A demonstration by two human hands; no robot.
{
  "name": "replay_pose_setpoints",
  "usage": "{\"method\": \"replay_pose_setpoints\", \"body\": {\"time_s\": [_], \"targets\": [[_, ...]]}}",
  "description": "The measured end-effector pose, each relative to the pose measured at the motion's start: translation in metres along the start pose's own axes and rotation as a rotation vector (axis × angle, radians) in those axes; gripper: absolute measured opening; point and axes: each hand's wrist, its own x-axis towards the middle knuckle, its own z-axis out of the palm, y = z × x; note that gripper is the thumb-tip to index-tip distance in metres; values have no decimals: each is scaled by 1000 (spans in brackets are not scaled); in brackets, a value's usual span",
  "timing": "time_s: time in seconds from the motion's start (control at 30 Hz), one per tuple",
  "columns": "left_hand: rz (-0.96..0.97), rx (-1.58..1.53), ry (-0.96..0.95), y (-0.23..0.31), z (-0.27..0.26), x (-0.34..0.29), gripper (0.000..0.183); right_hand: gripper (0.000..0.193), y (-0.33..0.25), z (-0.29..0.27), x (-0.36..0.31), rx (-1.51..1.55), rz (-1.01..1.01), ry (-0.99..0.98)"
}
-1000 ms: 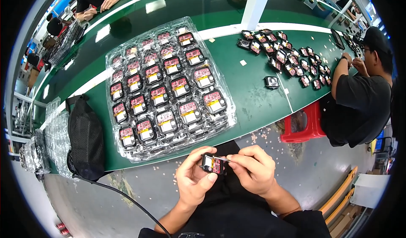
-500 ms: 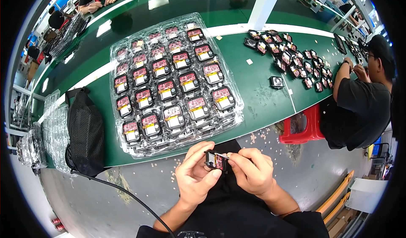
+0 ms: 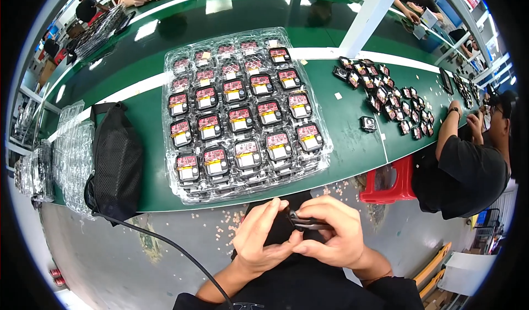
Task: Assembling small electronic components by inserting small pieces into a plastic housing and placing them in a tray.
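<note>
In front of my body, over the floor by the table's edge, my left hand [image 3: 258, 239] grips a small black device housing [image 3: 289, 215] between thumb and fingers. It is turned nearly edge-on, so its inside face is hidden. My right hand [image 3: 337, 234] is closed on dark tweezers [image 3: 310, 224], which point left against or close beside the housing; exact contact is hard to make out. Beyond my hands, a clear plastic tray stack [image 3: 325, 157] holds rows of similar black housings with red circuit boards [image 3: 247, 153].
More housings lie piled on the green table [image 3: 344, 123] to the right, with a single one [image 3: 368, 124] nearer. A black mesh bag [image 3: 117, 164] and clear trays [image 3: 74, 167] stand left. A co-worker [image 3: 468, 167] sits right, by a red stool [image 3: 388, 182]. A white post [image 3: 366, 21] rises behind.
The housing has tilted from showing its red board to nearly edge-on. My right hand has turned, and the tweezers now lie across its fingers. The view has shifted slightly.
</note>
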Motion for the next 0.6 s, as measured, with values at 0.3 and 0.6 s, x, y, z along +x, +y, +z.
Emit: {"method": "replay_pose_setpoints", "body": {"time_s": [0.3, 0.6], "targets": [[160, 131, 142, -10, -24, -3, 65, 26, -6, -13, 97, -451, -421, 237], [6, -52, 169, 1, -22, -18, 35, 21, 38, -12, 237, -759, -305, 42]]}}
